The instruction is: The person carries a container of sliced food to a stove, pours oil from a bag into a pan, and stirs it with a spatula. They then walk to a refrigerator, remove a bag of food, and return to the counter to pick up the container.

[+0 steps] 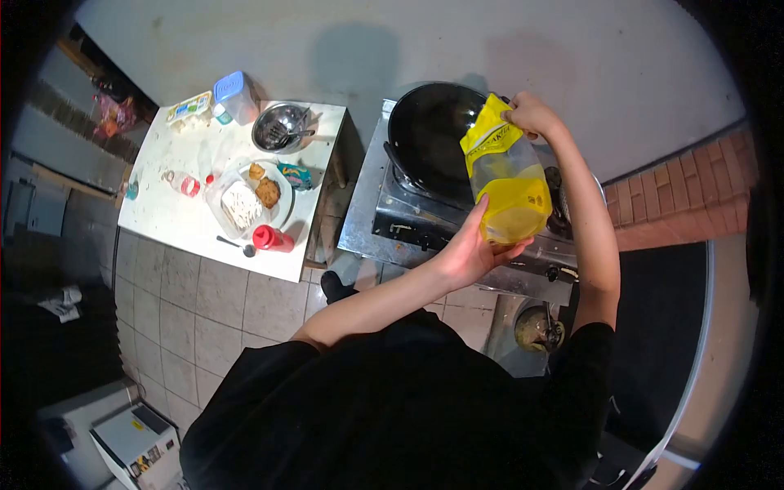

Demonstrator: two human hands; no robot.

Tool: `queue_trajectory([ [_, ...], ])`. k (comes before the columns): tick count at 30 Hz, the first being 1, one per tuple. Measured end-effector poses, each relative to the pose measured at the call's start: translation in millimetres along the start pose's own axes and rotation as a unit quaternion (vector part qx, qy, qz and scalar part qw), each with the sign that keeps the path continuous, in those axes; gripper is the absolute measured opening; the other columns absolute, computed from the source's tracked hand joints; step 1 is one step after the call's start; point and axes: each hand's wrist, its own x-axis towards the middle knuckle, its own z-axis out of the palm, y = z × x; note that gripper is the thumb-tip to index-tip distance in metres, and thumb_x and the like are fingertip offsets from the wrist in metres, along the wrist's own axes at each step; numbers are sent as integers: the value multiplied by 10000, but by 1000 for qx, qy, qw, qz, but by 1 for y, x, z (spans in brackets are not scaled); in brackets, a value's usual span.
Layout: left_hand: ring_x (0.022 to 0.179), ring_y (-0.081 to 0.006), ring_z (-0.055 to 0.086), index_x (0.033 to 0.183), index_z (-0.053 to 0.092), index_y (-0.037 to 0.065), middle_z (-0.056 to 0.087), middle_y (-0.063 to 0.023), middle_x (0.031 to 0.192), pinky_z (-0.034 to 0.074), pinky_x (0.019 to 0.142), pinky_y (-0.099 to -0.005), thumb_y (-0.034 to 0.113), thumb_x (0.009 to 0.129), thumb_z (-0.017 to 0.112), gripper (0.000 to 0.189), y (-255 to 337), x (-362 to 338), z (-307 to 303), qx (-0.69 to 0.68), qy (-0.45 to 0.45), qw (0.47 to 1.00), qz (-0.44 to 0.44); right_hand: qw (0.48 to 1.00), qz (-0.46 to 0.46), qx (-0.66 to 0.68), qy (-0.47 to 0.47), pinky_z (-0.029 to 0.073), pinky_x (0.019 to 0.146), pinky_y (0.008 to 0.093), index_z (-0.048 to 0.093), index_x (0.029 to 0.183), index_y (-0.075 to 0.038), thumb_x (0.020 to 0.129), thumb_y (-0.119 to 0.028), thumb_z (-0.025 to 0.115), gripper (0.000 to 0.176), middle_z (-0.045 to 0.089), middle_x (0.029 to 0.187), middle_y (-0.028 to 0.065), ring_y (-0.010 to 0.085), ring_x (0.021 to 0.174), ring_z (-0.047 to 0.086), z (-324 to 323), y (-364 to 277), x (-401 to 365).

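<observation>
A clear pouch of yellow cooking oil (508, 175) with a yellow printed top is tilted in my hands, its top end overlapping the wok's right rim in this view. My left hand (476, 251) cups the lower end, the thumb along its side and the fingers underneath. Near the top corner, my right hand (532, 115) grips the pouch with closed fingers. The black wok (429, 135) sits on a burner of the metal gas stove (412, 220), just left of the pouch. Its dark inside looks glossy.
On the white table (155, 216) to the left are a plate of fried food (268, 193), a metal bowl (280, 128), a red-lidded jar (273, 238) and a blue-lidded container (235, 98). A pan of food (535, 329) is low at right. A brick ledge (678, 192) borders the stove's right.
</observation>
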Motion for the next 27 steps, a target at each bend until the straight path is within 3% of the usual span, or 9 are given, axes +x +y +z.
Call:
queue_trajectory([
  [4, 1171, -262, 529, 1409, 360, 148, 488, -89, 1343, 441, 993, -336, 550, 973, 350, 593, -5, 6, 8, -38, 35, 998, 45, 996, 29, -47, -75, 302, 324, 326, 580, 834, 27, 835, -150, 644, 189, 469, 519, 46, 148, 359, 419, 5, -4, 23],
  [10, 1219, -283, 499, 1425, 331, 145, 457, -85, 1376, 439, 1031, -337, 506, 989, 344, 566, 0, 14, 13, -59, 12, 996, 65, 993, 34, -83, -80, 318, 327, 327, 562, 836, 19, 823, -147, 657, 192, 481, 534, 59, 164, 364, 426, 8, -13, 39],
  [18, 1287, -333, 430, 1435, 280, 81, 403, -134, 1408, 402, 1086, -369, 403, 1000, 401, 555, 10, 17, 12, -99, -55, 991, 74, 986, 17, -144, -77, 370, 337, 344, 586, 845, 35, 803, -150, 671, 208, 534, 557, 91, 190, 376, 482, 7, -26, 51],
  [27, 1337, -292, 365, 1430, 288, 81, 353, -120, 1441, 355, 1122, -376, 379, 1014, 366, 518, 19, 21, 38, -194, -130, 968, 89, 968, 10, -215, -126, 363, 351, 326, 648, 762, 26, 780, -179, 705, 213, 547, 546, 82, 180, 379, 472, -1, -42, 64],
])
